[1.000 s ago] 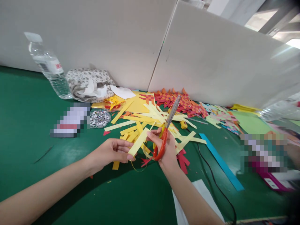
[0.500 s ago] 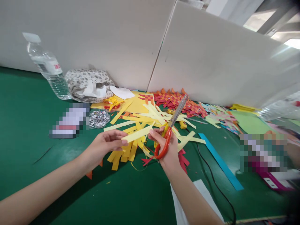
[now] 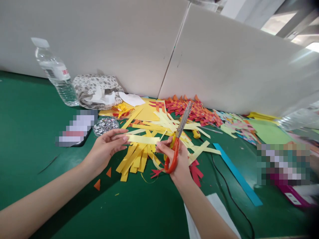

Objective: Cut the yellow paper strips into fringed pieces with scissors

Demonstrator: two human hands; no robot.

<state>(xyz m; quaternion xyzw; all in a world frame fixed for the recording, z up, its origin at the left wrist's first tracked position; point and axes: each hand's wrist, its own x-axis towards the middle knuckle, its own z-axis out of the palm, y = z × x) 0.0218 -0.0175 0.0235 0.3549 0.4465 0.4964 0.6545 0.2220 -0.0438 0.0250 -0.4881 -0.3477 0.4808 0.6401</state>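
A pale yellow paper strip (image 3: 143,139) is stretched level between my hands. My left hand (image 3: 106,146) pinches its left end between thumb and fingers. At the other end, the fingertips of my right hand (image 3: 178,157) touch the strip, while the same hand holds scissors (image 3: 175,154) with red and yellow handles. The scissors' metal blades point up and away, apart from the strip. Below and behind my hands lies a pile of yellow paper strips (image 3: 136,159) on the green table (image 3: 119,212). Red paper pieces (image 3: 196,174) lie partly under my right wrist.
A water bottle (image 3: 56,73), a patterned cloth pouch (image 3: 98,89) and a phone (image 3: 79,127) stand or lie at left. Woven red-orange paper fish (image 3: 196,111) are heaped by the wall. A blue strip (image 3: 236,174) and a black cable (image 3: 230,192) lie at right.
The pale strip has turned from slanting to nearly level. My left hand has moved up and slightly left, its fingers more spread; the scissors have tilted slightly more upright.
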